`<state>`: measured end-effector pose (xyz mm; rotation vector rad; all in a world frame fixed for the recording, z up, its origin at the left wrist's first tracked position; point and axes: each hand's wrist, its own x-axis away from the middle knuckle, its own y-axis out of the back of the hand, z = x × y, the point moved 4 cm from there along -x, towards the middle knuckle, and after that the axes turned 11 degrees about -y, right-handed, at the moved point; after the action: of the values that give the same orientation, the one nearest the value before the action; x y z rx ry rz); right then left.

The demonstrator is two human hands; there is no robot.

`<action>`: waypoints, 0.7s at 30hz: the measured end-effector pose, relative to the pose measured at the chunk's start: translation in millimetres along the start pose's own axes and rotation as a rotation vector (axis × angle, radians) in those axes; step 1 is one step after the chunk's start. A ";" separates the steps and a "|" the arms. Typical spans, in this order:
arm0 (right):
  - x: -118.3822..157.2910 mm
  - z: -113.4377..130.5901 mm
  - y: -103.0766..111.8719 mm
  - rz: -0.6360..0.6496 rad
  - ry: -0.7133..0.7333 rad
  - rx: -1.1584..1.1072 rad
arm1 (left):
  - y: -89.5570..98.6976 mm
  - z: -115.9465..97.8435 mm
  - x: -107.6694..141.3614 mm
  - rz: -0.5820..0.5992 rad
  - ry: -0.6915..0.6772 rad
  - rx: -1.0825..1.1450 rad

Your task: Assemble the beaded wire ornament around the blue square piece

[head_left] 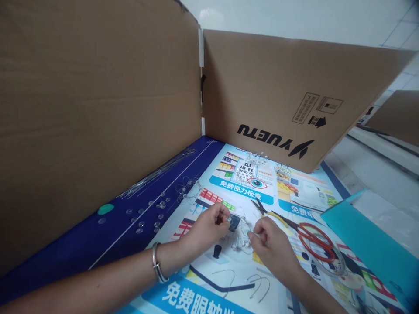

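My left hand point(209, 224), with a silver bracelet point(158, 264) on its wrist, pinches a piece of beaded wire close to a clear bead point(229, 219). Opposite it, my right hand point(272, 244) has thumb and finger closed on the thin wire of the same piece. Between the hands, loops of wire with clear beads point(245, 244) hang just over the printed sheet. Bent bits of loose wire point(260, 285) lie nearer to me. Pliers point(261, 208) and red-handled scissors point(316, 242) rest to the right of my right hand.
Cardboard panels point(98, 96) stand at the left and back. Loose clear beads point(160, 216), a bundle of straight wires point(153, 174) and a green lump point(105, 209) lie on the dark blue part. Other beaded wire pieces point(257, 159) sit farther back. A turquoise folder point(369, 244) lies right.
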<state>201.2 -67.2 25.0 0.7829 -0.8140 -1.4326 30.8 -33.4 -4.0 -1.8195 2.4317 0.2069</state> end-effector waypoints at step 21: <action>-0.7 -19.5 -11.2 0.316 -0.273 -0.730 | -3.5 -7.6 -0.1 0.054 -0.096 -0.305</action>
<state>212.0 -67.0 5.3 -0.0957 -0.5187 -1.4178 34.2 -35.5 3.2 -1.8037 2.4941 0.6883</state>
